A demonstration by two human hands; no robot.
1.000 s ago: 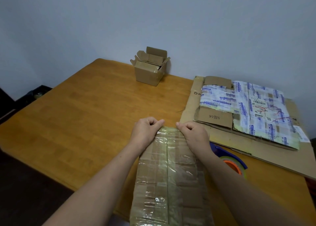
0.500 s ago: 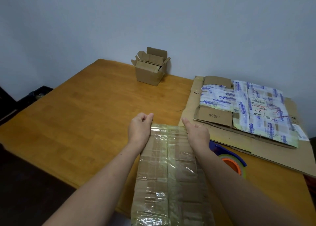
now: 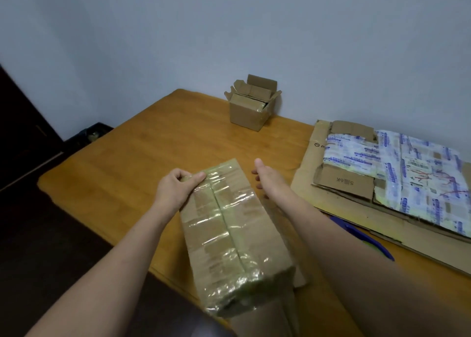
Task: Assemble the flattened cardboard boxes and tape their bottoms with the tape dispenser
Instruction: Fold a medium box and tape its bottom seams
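A long cardboard box, its upper face covered in glossy clear tape, lies tilted over the table's near edge. My left hand grips the box's far left corner, thumb on the taped top. My right hand is off the box, just right of its far end, fingers relaxed and holding nothing. The blue tape dispenser lies on the table to the right, mostly hidden behind my right forearm.
A small assembled cardboard box with open flaps stands at the back by the wall. A stack of flattened cardboard, some with printed tape and labels, lies at the right. The wooden table ends at the left and near side.
My right hand has let go of the box's far end and moved off to the right. The box has turned and tilted, with my left hand still holding its far corner.
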